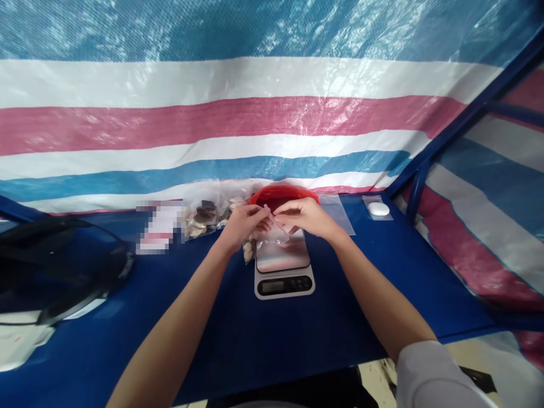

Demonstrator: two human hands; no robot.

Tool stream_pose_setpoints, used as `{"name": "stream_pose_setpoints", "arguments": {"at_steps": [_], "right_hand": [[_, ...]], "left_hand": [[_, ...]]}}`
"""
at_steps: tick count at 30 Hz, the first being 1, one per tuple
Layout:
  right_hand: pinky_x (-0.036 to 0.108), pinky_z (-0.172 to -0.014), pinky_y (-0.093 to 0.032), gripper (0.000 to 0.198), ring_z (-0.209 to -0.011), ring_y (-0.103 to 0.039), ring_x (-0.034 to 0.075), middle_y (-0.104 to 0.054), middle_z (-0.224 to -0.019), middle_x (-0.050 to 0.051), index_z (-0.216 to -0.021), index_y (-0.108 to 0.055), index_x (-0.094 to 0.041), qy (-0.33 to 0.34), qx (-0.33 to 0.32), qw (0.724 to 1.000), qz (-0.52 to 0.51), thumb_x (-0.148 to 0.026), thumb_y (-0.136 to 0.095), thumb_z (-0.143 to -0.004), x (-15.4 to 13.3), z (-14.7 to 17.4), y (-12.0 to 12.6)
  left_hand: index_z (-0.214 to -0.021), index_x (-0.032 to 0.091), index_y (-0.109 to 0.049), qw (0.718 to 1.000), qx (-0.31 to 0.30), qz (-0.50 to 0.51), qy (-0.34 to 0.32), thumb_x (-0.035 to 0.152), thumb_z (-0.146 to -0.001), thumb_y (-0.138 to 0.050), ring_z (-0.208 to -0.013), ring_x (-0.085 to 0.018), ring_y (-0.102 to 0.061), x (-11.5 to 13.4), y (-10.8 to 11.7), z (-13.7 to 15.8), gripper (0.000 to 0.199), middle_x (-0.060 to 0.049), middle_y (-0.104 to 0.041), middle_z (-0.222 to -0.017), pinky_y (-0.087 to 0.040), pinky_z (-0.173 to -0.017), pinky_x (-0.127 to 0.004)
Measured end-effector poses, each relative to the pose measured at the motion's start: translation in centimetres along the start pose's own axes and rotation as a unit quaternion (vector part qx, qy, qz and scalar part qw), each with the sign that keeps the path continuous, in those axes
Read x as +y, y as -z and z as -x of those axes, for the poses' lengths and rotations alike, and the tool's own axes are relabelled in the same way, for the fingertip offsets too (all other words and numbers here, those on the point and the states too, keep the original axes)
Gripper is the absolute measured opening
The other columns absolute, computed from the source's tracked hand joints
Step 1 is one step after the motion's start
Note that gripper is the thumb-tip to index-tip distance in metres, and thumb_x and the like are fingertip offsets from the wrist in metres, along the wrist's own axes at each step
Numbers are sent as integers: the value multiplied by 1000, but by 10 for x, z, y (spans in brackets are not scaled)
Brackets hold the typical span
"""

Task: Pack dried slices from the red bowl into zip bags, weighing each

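Observation:
Both hands meet above a kitchen scale (284, 259) with a shiny top and a small display. My left hand (249, 224) pinches one side of the mouth of a clear plastic bag (276, 232). At the bag's other side, my right hand (304, 218) has its thumb and fingers closed on the edge. The bag looks thin and hangs over the scale's plate; whether anything is inside I cannot tell. Just behind my hands stands a red basket (283, 192). Clear bags of dark and pale dried slices (202, 218) lie left of my left hand.
A flat clear bag (340, 214) lies right of the basket, and a white rounded object (378, 209) rests on another. A blurred label (159, 226) and a large black round object (63, 266) are at left on the blue table (348, 317). Striped sheeting (212, 122) closes the back.

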State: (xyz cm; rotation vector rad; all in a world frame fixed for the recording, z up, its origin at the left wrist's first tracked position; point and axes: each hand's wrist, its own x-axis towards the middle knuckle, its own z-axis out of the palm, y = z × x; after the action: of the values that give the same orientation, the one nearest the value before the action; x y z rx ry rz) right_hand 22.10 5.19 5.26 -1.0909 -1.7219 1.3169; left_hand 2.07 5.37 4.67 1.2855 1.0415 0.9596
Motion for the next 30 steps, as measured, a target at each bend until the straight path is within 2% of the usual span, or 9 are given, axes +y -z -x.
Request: {"name": "stream_pose_setpoints", "arguments": {"at_steps": [6,10,18,25,30], "right_hand": [[20,-52,-60,24,-67,-70,15,-75,-79,3,-92,-81,-18,-11,-11,998,59,-39,-75,-81,0,-3,4],[20,-51,-59,20,-66,-70,15,-75,-76,3,-88,-81,-20,-14,-30,996,84,-36,-71,-85,0,-3,3],[21,-50,-60,11,-63,-71,16,-75,-77,2,-81,-80,-20,-39,-23,996,76,-24,-69,-81,5,-4,1],[22,-49,-60,9,-59,-70,16,-74,-73,1,-76,-78,-19,-42,-10,998,53,-21,-68,-78,11,-7,0],[23,-50,-60,8,-58,-70,16,-74,-73,1,-73,-77,-19,-45,-3,997,55,-20,-69,-76,15,-8,0]], "left_hand": [[-71,13,-72,999,23,43,8,48,-69,-86,-57,-15,-66,-10,0,-5,37,-7,-71,-65,-58,-58,-28],[-73,13,-73,998,28,45,20,47,-68,-87,-55,-15,-66,-13,-3,-5,37,-6,-71,-64,-58,-55,-27],[-80,12,-76,997,8,46,63,40,-67,-89,-58,-16,-69,-11,-2,-2,33,-7,-73,-67,-60,-58,-26],[-73,13,-75,998,1,30,56,35,-67,-88,-56,-17,-69,-10,2,-3,26,-7,-73,-65,-60,-54,-26],[-71,16,-75,999,-15,18,41,38,-66,-88,-57,-18,-70,-10,2,-2,26,-7,-73,-65,-61,-56,-29]]}}
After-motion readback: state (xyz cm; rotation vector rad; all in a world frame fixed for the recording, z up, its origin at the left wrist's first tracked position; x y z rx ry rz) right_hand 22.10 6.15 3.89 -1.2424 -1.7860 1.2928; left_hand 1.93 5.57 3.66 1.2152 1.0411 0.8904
